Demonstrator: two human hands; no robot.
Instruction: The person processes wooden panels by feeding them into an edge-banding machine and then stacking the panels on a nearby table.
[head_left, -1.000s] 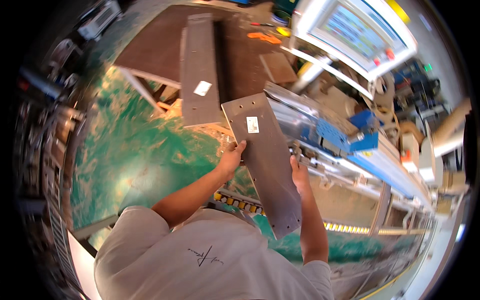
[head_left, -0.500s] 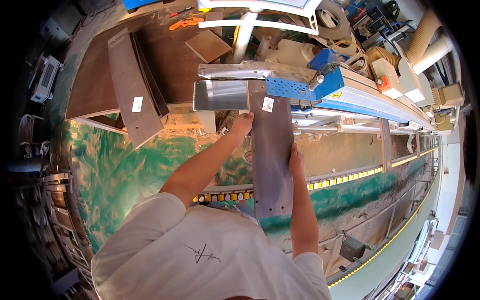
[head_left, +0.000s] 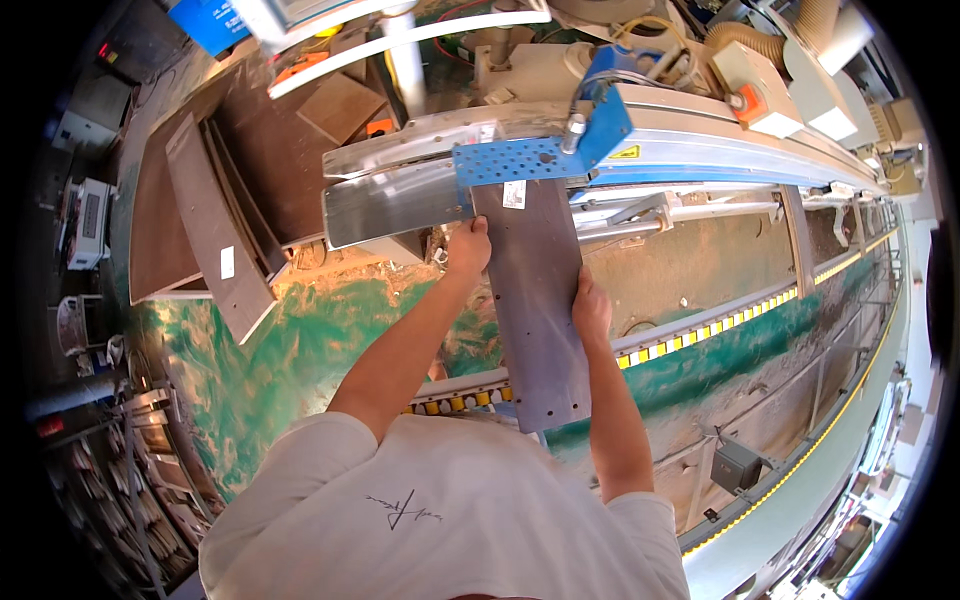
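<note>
The left hand (head_left: 468,250) and right hand (head_left: 592,308) clamp opposite long edges of a smooth, dark-brown rectangular panel (head_left: 535,290) between them; beyond them, a perforated blue metal plate (head_left: 510,162) hides its far end. Fingers underneath are concealed.

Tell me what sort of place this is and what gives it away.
Most likely a woodworking or panel-furniture workshop: a brown panel with small holes is held at a long machine with a blue perforated plate, similar panels sit at left, and pale dust, perhaps sawdust, streaks the green floor.
</note>
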